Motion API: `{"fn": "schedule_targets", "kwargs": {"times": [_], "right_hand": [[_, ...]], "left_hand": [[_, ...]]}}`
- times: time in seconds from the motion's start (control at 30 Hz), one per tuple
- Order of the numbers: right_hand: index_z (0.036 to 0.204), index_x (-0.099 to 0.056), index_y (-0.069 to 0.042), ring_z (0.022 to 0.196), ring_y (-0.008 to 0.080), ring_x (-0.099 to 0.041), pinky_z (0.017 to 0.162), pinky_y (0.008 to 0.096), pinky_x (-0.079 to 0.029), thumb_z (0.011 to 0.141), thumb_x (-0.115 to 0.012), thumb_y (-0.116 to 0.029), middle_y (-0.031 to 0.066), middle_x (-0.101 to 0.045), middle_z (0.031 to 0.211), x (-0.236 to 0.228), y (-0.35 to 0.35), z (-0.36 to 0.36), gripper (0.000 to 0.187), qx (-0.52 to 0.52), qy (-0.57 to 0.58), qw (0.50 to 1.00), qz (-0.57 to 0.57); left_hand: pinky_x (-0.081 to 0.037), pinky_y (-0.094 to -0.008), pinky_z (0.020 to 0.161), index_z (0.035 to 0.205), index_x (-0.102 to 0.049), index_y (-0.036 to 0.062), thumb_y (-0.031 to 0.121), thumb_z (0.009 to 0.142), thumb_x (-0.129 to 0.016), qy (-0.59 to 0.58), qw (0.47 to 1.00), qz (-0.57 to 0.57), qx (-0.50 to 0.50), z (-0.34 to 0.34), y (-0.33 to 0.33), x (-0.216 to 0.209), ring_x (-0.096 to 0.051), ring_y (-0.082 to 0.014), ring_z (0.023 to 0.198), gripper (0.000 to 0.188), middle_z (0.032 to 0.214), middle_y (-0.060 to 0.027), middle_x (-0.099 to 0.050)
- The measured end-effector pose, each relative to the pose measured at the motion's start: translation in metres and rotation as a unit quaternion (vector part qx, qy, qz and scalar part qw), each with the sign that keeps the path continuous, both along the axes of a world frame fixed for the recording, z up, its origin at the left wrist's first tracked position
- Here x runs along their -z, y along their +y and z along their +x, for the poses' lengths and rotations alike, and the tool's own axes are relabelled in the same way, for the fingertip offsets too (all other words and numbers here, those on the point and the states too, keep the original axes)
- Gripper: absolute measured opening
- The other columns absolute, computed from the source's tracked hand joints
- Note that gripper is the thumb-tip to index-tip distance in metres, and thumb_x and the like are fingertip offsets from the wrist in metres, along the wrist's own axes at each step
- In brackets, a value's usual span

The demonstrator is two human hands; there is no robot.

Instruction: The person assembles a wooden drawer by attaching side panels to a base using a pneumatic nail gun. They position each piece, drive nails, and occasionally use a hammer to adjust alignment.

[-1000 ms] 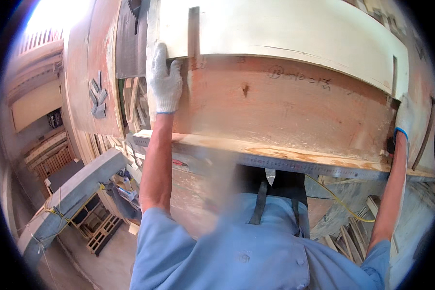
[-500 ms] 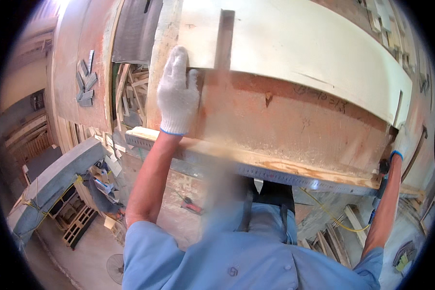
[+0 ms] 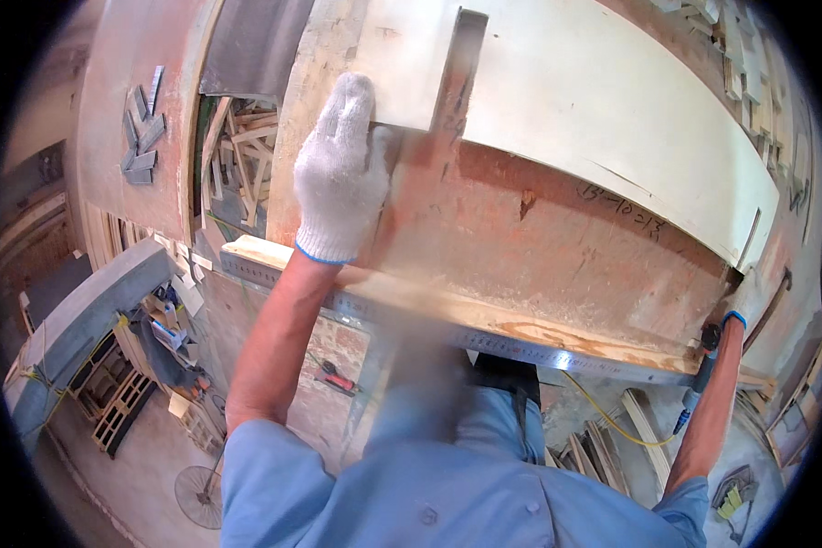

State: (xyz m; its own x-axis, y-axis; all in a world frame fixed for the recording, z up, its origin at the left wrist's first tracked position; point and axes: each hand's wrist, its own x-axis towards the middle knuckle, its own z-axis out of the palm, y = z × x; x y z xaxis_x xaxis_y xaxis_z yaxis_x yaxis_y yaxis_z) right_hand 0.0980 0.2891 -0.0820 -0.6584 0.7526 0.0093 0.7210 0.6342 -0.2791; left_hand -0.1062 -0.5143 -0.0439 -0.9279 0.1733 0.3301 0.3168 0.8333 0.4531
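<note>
The gloved left hand (image 3: pixel 340 178) lies flat with fingers spread, pressing a metal square (image 3: pixel 449 100) against a pale board (image 3: pixel 594 100) that rests on the reddish worktop (image 3: pixel 557 265). The right hand (image 3: pixel 744 306), also gloved, is at the far right end of the board, mostly hidden at its edge, so I cannot tell whether it grips anything. A steel ruler (image 3: pixel 521 345) runs along the worktop's near edge.

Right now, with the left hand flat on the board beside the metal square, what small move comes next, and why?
Probably steady the metal square with the left hand: its blade looks blurred and tilted across the pale panel, while the right hand grips the board's far end.
</note>
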Motion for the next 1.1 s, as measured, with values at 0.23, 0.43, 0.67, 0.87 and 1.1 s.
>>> {"fn": "schedule_targets", "kwargs": {"times": [0.23,0.43,0.67,0.87,1.1], "right_hand": [[0.131,-0.066,0.006,0.118,0.0237,-0.065,0.105,0.0344,-0.046,0.105,-0.051,-0.034,0.0177,-0.073,0.127,-0.001,0.002,0.0,0.05,0.005,-0.029,0.999,0.019],[0.128,-0.071,0.003,0.103,0.0209,-0.063,0.099,0.0337,-0.048,0.1,-0.056,-0.023,0.0126,-0.073,0.113,-0.011,-0.056,-0.02,0.04,0.038,-0.019,0.999,-0.014],[0.125,-0.075,-0.005,0.12,0.0349,-0.067,0.107,0.0432,-0.05,0.1,-0.054,-0.035,0.0197,-0.073,0.126,-0.011,-0.055,-0.021,0.044,-0.041,-0.073,0.993,0.081],[0.12,-0.074,-0.006,0.116,0.0397,-0.067,0.103,0.0444,-0.051,0.097,-0.054,-0.031,0.0228,-0.072,0.12,-0.029,-0.098,-0.034,0.04,0.011,-0.003,0.998,0.062],[0.109,-0.076,-0.007,0.108,0.0428,-0.067,0.096,0.0502,-0.051,0.096,-0.053,-0.027,0.0215,-0.073,0.112,-0.038,-0.122,-0.041,0.033,0.002,0.006,0.996,0.087]], "left_hand": [[-0.058,-0.0414,0.096,0.135,-0.066,0.0037,0.0,0.083,-0.075,0.045,0.999,-0.028,0.014,-0.002,-0.005,0.003,-0.069,-0.0357,0.119,0.052,0.138,-0.0186,-0.066],[-0.056,-0.0401,0.102,0.141,-0.064,0.0056,0.003,0.09,-0.073,0.017,0.999,-0.043,0.001,0.0,-0.006,0.001,-0.066,-0.0324,0.126,0.051,0.141,-0.0166,-0.065],[-0.053,-0.0408,0.11,0.149,-0.057,0.0042,0.006,0.1,-0.066,-0.037,0.999,-0.037,-0.006,0.006,-0.01,0.005,-0.062,-0.0275,0.133,0.05,0.149,-0.0153,-0.06],[-0.047,-0.0318,0.109,0.15,-0.055,-0.0002,0.004,0.101,-0.066,-0.101,0.993,0.029,-0.05,0.006,-0.009,0.005,-0.061,-0.0226,0.131,0.05,0.15,-0.0166,-0.061],[-0.046,-0.032,0.111,0.149,-0.054,-0.0044,0.005,0.102,-0.062,-0.141,0.984,0.02,-0.11,0.006,0.01,-0.006,-0.059,-0.0225,0.133,0.048,0.15,-0.0175,-0.06]]}}
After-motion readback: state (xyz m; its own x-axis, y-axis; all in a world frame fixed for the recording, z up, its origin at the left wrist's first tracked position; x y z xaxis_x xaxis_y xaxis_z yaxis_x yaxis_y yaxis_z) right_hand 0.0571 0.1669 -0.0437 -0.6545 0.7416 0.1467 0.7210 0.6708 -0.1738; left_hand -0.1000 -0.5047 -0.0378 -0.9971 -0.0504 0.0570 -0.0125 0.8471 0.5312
